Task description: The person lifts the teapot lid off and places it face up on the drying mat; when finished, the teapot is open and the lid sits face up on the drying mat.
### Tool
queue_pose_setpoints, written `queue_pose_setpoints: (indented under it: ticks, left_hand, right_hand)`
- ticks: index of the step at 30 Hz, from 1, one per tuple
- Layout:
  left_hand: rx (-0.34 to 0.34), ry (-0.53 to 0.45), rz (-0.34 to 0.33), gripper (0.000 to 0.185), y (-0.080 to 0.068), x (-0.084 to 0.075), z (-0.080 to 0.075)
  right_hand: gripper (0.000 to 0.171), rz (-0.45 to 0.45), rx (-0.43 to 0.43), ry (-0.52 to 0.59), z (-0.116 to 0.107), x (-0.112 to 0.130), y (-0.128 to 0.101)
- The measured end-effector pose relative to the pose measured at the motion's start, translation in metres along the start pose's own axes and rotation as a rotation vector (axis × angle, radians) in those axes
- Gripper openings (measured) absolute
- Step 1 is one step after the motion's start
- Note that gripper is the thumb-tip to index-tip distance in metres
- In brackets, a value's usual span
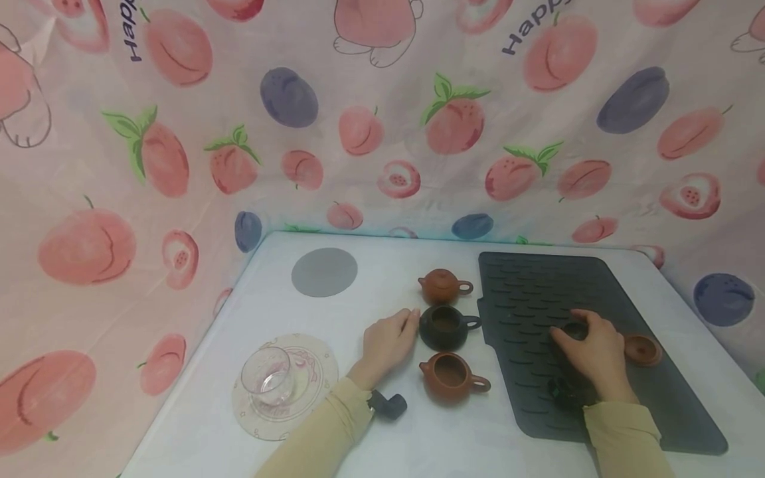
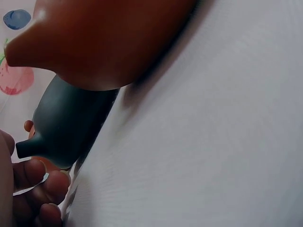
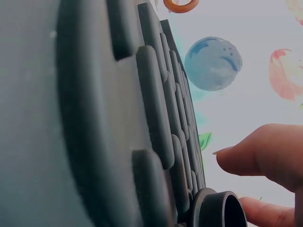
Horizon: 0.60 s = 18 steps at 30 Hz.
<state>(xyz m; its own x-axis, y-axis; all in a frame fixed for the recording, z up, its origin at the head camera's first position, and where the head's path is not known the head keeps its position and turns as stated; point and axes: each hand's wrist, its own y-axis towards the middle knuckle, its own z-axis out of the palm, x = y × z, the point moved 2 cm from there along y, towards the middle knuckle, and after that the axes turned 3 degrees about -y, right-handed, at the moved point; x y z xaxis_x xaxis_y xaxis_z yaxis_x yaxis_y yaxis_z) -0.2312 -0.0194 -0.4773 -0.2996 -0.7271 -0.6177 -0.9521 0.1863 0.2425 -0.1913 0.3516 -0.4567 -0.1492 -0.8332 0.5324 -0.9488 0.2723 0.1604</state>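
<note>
Three small teapots stand in a column on the white table (image 1: 382, 292): a lidded brown teapot (image 1: 445, 286), a lidless black teapot (image 1: 445, 327) and a lidless brown teapot (image 1: 452, 376). My left hand (image 1: 391, 338) lies on the table with relaxed fingers, its fingertips touching the black teapot's left side. In the left wrist view the fingers (image 2: 42, 189) sit just under the black teapot's (image 2: 71, 127) spout, with the brown teapot (image 2: 104, 38) closer to the lens. My right hand (image 1: 588, 352) rests on the dark ribbed mat (image 1: 657, 312) and pinches a small black lid (image 1: 575, 330) (image 3: 220, 210).
A brown lid (image 1: 642, 350) lies on the mat just right of my right hand. A glass cup (image 1: 267, 376) stands on a patterned round plate (image 1: 313, 385) at the front left. A grey disc (image 1: 325, 272) lies at the back left. Fruit-print cloth surrounds the table.
</note>
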Motion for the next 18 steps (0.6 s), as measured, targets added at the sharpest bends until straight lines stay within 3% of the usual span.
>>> queue_pose_setpoints:
  ticks: [18]
  left_hand:
    - [0.000, -0.004, 0.013, 0.044, -0.0005, -0.0014, -0.0022]
  right_hand:
    - [0.062, -0.033, -0.042, -0.010, 0.0000, 0.0085, -0.0009]
